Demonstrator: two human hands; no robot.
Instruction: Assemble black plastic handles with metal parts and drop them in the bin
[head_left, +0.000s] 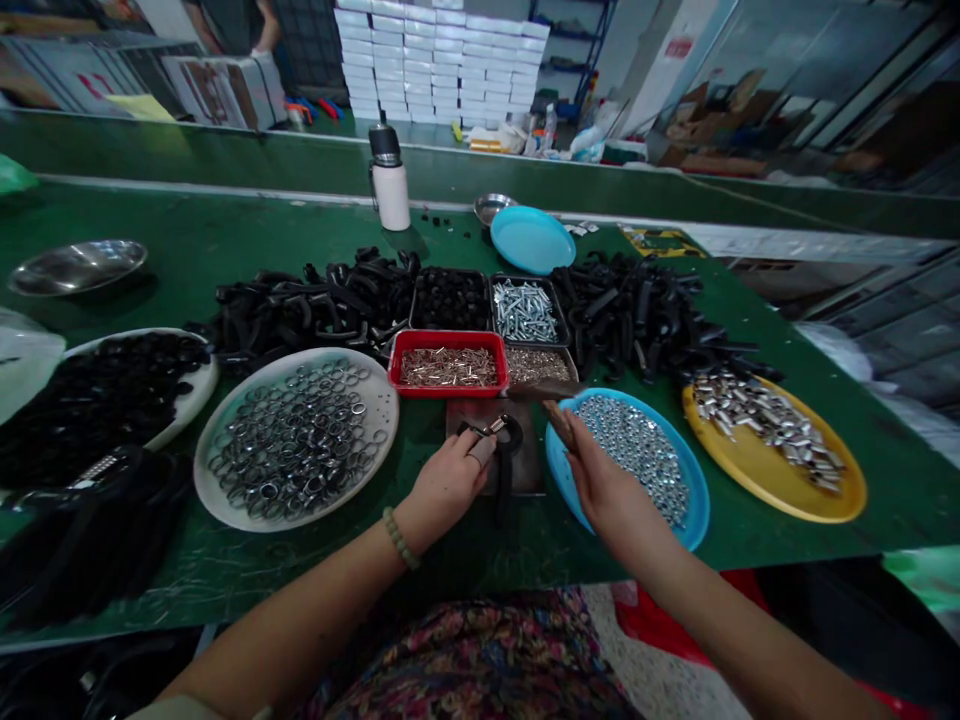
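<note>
My left hand [453,474] is closed, fingers pinching a black curved part [507,462] with a small shiny metal piece [498,425] at its top. This part lies on a flat metal plate [531,470]. In my right hand [600,478] is a hammer [546,390], gripped by its wooden handle, its dark head just above and right of the black part. Beyond the plate stands a red tray [394,378] of copper-coloured pins. Right of it is a blue plate [553,462] of small silver nuts or similar pieces, partly behind my right hand.
A white plate [210,490] of metal rings lies left, a yellow plate [757,480] of metal cylinders right. Piles of black handle-like parts [315,310] flank a tray of silver screws [523,310]. A white bottle [391,190] stands behind. Across the bench is another person [232,30].
</note>
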